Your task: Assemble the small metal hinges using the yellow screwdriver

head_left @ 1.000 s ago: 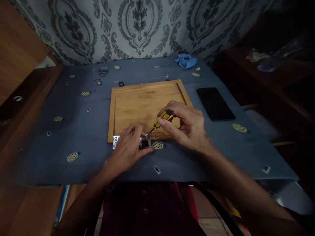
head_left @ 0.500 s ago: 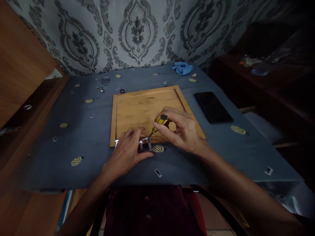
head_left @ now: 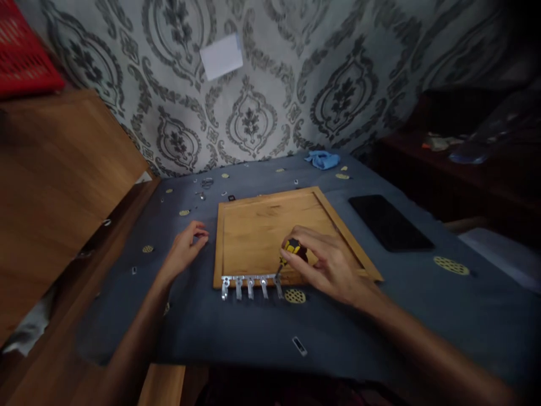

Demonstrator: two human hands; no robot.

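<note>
My right hand grips the yellow-and-black handle of a small screwdriver. Its shaft points down and left, the tip at the right end of a metal hook rail. That rail lies along the near edge of a framed wooden board, and its several hooks hang toward me over the cloth. Left of the board, my left hand is off the rail, fingers loosely bent and apart, holding nothing. Whether the tip sits in a screw is too small to tell.
A black phone or tablet lies right of the board. Small metal pieces and a black bit are behind it to the left. A crumpled blue cloth sits at the back. Wooden furniture borders the left side.
My left hand has let go of the hook rail and moved left, off the board, leaving the hooks uncovered. My right hand keeps the screwdriver at the rail's right end. The view has tilted up.
</note>
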